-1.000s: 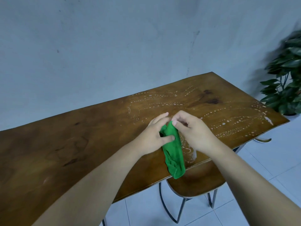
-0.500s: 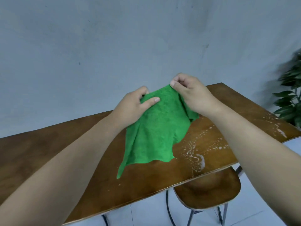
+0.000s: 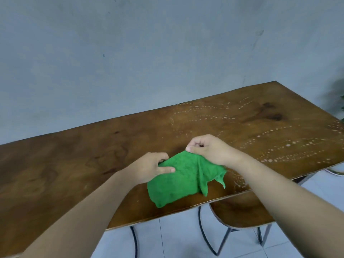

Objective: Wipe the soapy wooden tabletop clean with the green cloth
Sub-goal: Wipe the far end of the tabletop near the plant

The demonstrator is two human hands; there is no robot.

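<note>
The green cloth (image 3: 183, 180) is spread out and its lower part rests on the wooden tabletop (image 3: 74, 164) near the front edge. My left hand (image 3: 150, 167) pinches the cloth's left top corner. My right hand (image 3: 208, 148) pinches the other top corner, held a little higher. White soap dots and streaks (image 3: 279, 144) cover the right half of the tabletop, beyond and to the right of the cloth. A smeared soap patch (image 3: 239, 180) lies just right of the cloth, under my right forearm.
A wooden stool (image 3: 242, 211) with metal legs stands under the table's front edge at the right. A grey wall runs behind the table. A potted plant's leaves (image 3: 342, 107) show at the far right edge. Pale floor tiles (image 3: 176, 239) lie below.
The bunched cloth was shaken open and held up in the air. Both hands have since come down, and the opened cloth now touches the tabletop near the front edge.
</note>
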